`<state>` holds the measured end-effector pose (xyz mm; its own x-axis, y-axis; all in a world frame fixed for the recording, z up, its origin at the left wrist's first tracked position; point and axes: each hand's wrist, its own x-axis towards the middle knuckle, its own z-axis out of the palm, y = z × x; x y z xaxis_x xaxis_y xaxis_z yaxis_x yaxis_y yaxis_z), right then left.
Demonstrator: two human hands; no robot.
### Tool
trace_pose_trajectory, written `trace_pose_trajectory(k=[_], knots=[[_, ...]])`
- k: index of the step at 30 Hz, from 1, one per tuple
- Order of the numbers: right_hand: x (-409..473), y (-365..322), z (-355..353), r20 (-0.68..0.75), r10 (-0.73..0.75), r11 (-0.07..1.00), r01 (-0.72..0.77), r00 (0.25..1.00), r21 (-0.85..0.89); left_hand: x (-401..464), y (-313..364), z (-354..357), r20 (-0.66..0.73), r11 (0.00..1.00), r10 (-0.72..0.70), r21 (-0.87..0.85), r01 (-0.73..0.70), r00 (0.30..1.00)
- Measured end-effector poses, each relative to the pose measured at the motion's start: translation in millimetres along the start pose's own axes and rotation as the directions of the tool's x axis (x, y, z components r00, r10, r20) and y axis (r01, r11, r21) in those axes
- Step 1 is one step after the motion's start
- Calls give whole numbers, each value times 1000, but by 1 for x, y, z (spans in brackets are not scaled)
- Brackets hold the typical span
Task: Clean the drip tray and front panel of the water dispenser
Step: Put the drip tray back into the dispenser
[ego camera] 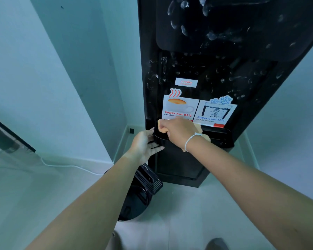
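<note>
Centre frame, right hand bunches a yellow cloth against the drip tray; left hand, fingers spread, steadies its corner. Lower down, a black grille on the floor.

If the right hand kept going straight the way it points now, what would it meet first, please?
Probably the dispenser's front panel, near the hot sticker. The right hand grips a cloth at the drip tray and points at it, though depth is unclear.

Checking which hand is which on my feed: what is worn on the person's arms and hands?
Both forearms are bare, with no sleeves or gloves in view. The right hand has a thin white string bracelet around its wrist. The left hand wears nothing.
</note>
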<state>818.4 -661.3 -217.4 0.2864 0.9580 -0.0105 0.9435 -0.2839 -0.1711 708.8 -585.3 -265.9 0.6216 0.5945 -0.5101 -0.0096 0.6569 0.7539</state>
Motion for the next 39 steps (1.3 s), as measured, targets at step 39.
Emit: trace_pose_trajectory(k=[39], knots=[[6, 36, 4, 59, -303, 806, 288, 951, -517, -7, 4, 0, 26, 998, 2, 55, -3, 1000]])
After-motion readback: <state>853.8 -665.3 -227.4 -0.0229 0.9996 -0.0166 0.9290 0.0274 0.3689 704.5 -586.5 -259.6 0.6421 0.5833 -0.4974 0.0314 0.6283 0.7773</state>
